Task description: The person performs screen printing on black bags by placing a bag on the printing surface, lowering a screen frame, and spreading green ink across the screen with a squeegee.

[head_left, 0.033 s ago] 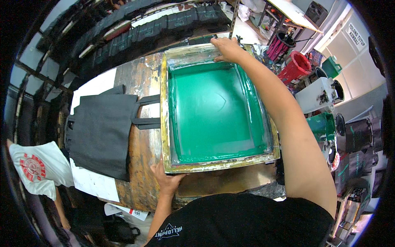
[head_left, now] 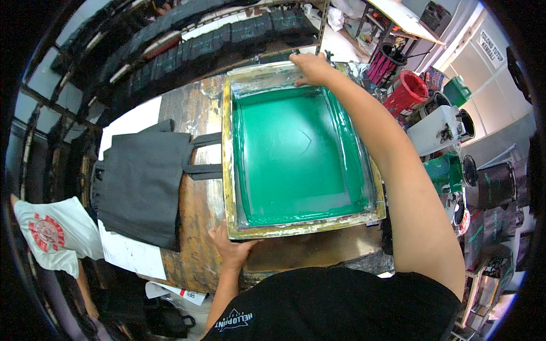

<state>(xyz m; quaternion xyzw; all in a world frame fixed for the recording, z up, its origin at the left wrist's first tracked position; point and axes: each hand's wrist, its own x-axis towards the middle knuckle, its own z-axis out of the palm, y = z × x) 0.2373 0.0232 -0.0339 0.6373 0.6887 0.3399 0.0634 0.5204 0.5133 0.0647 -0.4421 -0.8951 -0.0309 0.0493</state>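
Observation:
A screen printing frame [head_left: 304, 231] with worn, yellowed edges lies on the wooden table, its inside coated with wet green ink [head_left: 290, 148]. My left hand [head_left: 232, 248] grips the near left corner, thumb along the near edge. Stretched over the right side, my right hand [head_left: 311, 69] holds the far edge, fingers curled over it. A black fabric bag [head_left: 142, 184] lies flat just left of the frame. Its two handles [head_left: 205, 171] reach to the frame's left edge, where their ends are hidden.
White paper [head_left: 133, 253] shows beneath the bag on the stained table [head_left: 196, 227]. Racks of black bags [head_left: 227, 37] stand behind. Along the right are a red bucket [head_left: 406, 92], a white jug [head_left: 435, 132] and several ink containers. At left stands a person in a white shirt [head_left: 57, 233].

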